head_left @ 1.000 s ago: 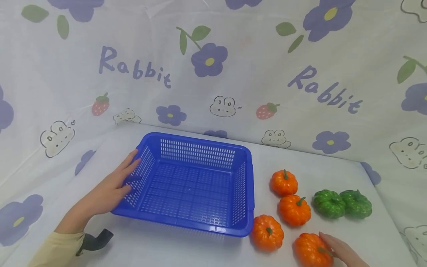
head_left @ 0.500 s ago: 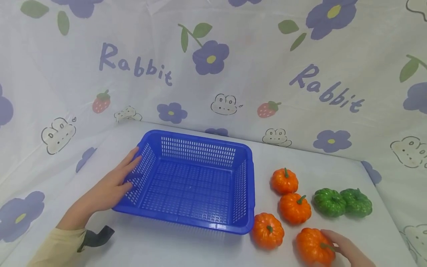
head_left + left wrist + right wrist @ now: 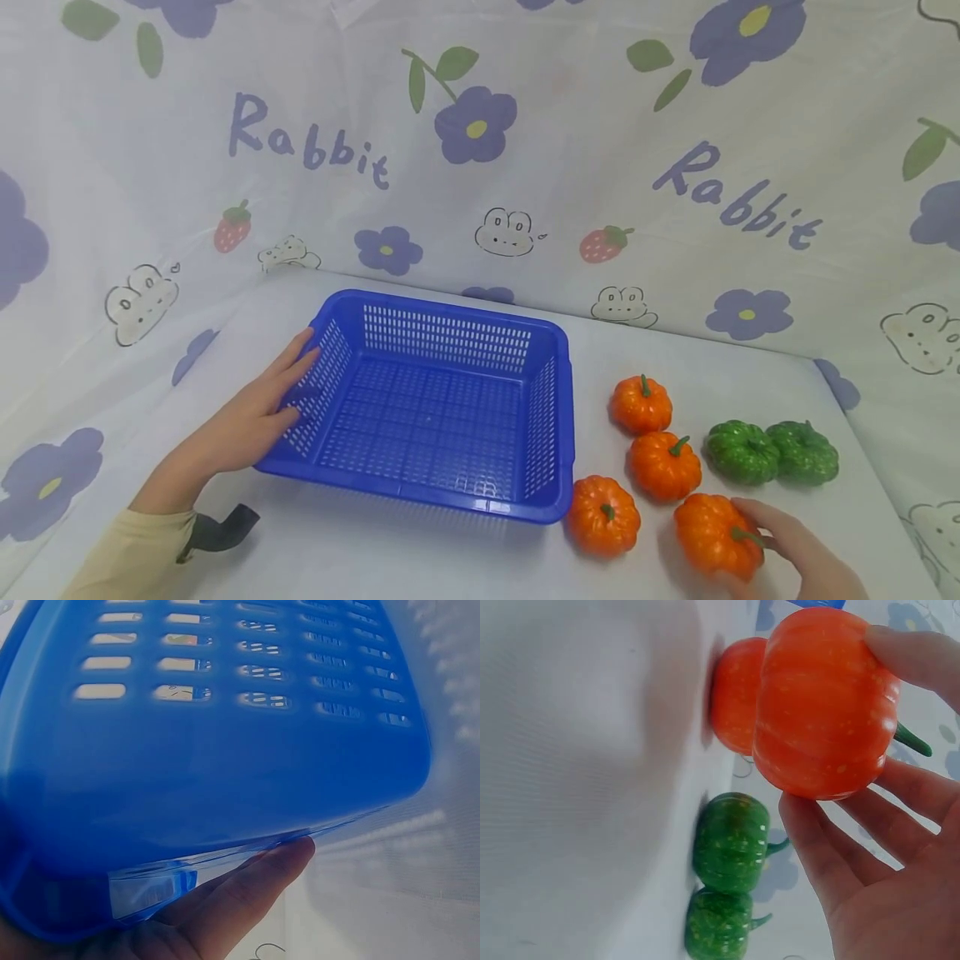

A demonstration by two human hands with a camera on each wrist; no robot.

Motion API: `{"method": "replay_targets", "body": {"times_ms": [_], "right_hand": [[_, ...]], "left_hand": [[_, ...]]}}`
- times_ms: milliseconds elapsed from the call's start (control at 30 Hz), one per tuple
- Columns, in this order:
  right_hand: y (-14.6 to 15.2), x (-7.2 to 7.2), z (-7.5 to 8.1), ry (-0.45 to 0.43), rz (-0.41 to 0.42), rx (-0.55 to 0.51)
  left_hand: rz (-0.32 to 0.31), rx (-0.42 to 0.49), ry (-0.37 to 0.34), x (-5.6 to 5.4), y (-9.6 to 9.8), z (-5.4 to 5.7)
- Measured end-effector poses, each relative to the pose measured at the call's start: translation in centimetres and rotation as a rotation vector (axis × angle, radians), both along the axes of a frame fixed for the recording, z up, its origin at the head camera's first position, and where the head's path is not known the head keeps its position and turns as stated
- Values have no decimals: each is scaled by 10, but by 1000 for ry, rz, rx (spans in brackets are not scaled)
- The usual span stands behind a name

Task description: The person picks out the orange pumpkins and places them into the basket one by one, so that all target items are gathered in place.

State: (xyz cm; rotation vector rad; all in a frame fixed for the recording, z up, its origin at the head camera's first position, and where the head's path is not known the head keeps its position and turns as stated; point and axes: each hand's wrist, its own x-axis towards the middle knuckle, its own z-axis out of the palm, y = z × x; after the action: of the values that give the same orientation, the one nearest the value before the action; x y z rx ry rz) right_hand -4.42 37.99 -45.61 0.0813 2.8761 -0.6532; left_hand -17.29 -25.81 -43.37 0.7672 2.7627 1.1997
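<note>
A blue plastic basket [image 3: 427, 425] with slotted walls stands in the middle of the table, nothing inside it. My left hand [image 3: 251, 417] rests against its left wall, fingers spread; the left wrist view shows fingertips [image 3: 289, 859] touching the outside of the basket. At the lower right, my right hand [image 3: 806, 558] grips an orange pumpkin [image 3: 716, 533] with a green stem. In the right wrist view that pumpkin sits between thumb and fingers, raised off the table. Beside the basket's right side are three other orange pumpkins [image 3: 603, 517], [image 3: 665, 467], [image 3: 641, 405].
Two green pumpkins [image 3: 742, 452], [image 3: 802, 452] sit side by side at the right. A dark curved object [image 3: 222, 530] lies by the left sleeve [image 3: 138, 550]. A patterned cloth [image 3: 480, 192] hangs behind the white table [image 3: 360, 550].
My right hand has closed round the front orange pumpkin and lifted it slightly, up and to the right. The left hand keeps its place on the basket.
</note>
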Motion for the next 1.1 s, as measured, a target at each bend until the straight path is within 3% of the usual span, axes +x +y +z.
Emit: {"method": "replay_targets", "body": {"times_ms": [533, 1100], "right_hand": [[-11, -7, 27, 5, -40, 54], [-14, -15, 44, 153, -11, 98]], "left_hand": [[2, 3, 2, 1, 1, 0], [3, -20, -12, 1, 1, 0]]}}
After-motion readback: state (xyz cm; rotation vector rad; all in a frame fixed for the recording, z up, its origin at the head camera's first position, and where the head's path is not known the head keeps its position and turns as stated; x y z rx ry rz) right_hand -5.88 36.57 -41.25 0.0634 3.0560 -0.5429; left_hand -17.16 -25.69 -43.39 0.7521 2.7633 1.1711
